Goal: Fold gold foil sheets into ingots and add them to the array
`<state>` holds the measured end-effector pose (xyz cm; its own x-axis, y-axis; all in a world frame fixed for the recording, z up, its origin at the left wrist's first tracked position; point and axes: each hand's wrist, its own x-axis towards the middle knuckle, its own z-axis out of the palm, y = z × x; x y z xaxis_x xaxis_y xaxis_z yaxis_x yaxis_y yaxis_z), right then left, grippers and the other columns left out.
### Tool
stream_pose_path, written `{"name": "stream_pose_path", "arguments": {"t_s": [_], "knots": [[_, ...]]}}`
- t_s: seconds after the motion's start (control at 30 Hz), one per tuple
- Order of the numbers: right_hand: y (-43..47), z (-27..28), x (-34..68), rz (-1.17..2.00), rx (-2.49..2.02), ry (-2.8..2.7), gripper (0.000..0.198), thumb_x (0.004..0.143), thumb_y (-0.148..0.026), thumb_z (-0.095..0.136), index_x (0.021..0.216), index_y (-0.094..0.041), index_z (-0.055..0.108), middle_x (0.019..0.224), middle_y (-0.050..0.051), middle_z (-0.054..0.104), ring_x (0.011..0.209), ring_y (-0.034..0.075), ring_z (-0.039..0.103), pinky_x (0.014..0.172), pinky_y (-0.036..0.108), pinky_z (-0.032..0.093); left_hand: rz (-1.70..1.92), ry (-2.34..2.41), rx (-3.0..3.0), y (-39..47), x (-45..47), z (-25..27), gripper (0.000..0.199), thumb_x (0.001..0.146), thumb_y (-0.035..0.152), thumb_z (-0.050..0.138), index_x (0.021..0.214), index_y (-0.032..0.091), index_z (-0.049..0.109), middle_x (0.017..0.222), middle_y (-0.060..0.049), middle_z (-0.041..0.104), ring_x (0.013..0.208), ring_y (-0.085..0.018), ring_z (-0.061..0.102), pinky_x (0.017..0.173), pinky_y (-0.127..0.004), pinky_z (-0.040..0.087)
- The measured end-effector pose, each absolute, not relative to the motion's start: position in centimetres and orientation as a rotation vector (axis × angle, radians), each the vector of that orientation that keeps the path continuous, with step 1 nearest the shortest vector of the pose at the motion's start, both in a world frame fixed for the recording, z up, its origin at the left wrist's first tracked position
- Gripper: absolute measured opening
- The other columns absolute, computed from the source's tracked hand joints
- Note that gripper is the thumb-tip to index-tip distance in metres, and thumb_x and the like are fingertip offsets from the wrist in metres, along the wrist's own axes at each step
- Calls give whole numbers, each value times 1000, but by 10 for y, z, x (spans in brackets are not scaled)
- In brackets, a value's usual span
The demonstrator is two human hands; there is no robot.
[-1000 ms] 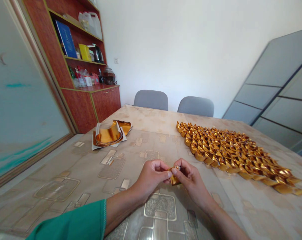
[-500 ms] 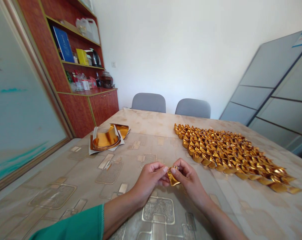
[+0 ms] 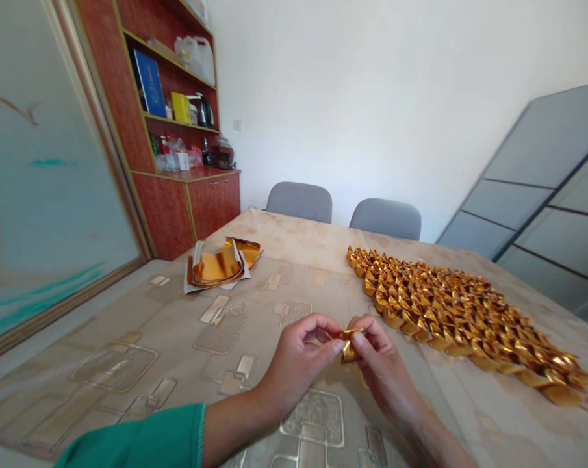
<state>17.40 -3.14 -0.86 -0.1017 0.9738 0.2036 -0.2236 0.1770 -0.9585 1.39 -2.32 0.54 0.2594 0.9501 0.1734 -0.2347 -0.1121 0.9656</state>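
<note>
A small piece of folded gold foil paper (image 3: pixel 350 351) is pinched between both hands above the table. My left hand (image 3: pixel 306 361) grips its left edge with thumb and fingertips. My right hand (image 3: pixel 379 351) holds the other side, the thumb pressed on top. Fingers cover much of the piece, so its full shape is hidden. Rows of folded gold paper ingots (image 3: pixel 449 305) stand packed together on the right of the table. To the left lies a curled stack of gold foil paper sheets (image 3: pixel 218 265) with pale undersides.
The table (image 3: pixel 255 390) has a patterned plastic cover. Two grey chairs (image 3: pixel 299 200) (image 3: pixel 386 218) stand at its far side. A red-brown cabinet (image 3: pixel 167 205) with filled shelves is at the back left, beside a frosted glass door (image 3: pixel 45 214). Grey panels (image 3: pixel 512 169) lean into view at right.
My fingers have shifted on the gold paper, which now looks narrower and more turned in. The whole view has swung slightly left, so things appear further right.
</note>
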Motion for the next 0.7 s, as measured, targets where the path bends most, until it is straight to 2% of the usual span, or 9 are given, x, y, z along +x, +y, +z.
{"name": "stream_pose_path", "arguments": {"t_s": [0.17, 0.27, 0.4, 0.6, 0.7], "knots": [[-31, -11, 174, 1355, -823, -1229, 21, 87, -43, 65, 81, -25, 58, 72, -3, 55, 68, 16, 49, 63, 25, 38, 1149, 732, 1233, -21, 12, 7, 23, 77, 35, 67, 84, 13, 68, 68, -2, 64, 63, -14, 58, 61, -25, 47], [-32, -11, 174, 1356, -841, -1243, 20, 87, -41, 66, 80, -24, 58, 72, -3, 53, 67, 15, 47, 63, 25, 37, 1154, 769, 1258, -20, 12, 8, 19, 76, 32, 67, 80, 13, 68, 65, -1, 64, 60, -14, 58, 60, -25, 47], [-32, -9, 173, 1313, -862, -1280, 22, 86, -40, 67, 76, -23, 56, 68, -4, 50, 63, 14, 44, 59, 24, 34, 1169, 810, 1253, -20, 12, 7, 16, 74, 28, 68, 69, 14, 64, 58, 1, 61, 56, -12, 56, 57, -23, 44], [-31, -7, 172, 1141, -944, -1256, 24, 85, -43, 66, 75, -24, 55, 67, -4, 49, 62, 15, 42, 59, 25, 34, 1125, 787, 1157, -15, 13, 4, 22, 75, 34, 70, 79, 13, 66, 65, 0, 64, 60, -12, 58, 58, -23, 45], [-30, -7, 172, 1037, -984, -1226, 26, 85, -44, 65, 74, -24, 54, 66, -4, 44, 61, 15, 39, 57, 26, 32, 1146, 814, 1145, -16, 14, 5, 19, 73, 31, 71, 77, 14, 65, 65, 1, 62, 59, -12, 57, 57, -23, 45]]}}
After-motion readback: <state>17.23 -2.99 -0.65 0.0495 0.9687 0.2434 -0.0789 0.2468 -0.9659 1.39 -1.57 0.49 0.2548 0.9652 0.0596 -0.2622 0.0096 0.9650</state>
